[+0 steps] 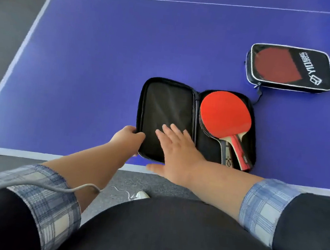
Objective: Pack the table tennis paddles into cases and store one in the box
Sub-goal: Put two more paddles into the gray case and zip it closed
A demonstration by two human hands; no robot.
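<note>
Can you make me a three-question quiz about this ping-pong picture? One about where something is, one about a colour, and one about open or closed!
1. Where do the paddles lie?
A. In the open case's right half
B. On the floor
C. On top of the zipped case

2. What colour is the top paddle's rubber?
A. Green
B. Red
C. Yellow

3. How is the far case?
A. Spread flat open
B. Zipped shut
C. Turned inside out

Answers:
1 A, they rest inside the open case, right of its spine.
2 B, its round face is bright red.
3 B, both halves are together, showing the printed front.
</note>
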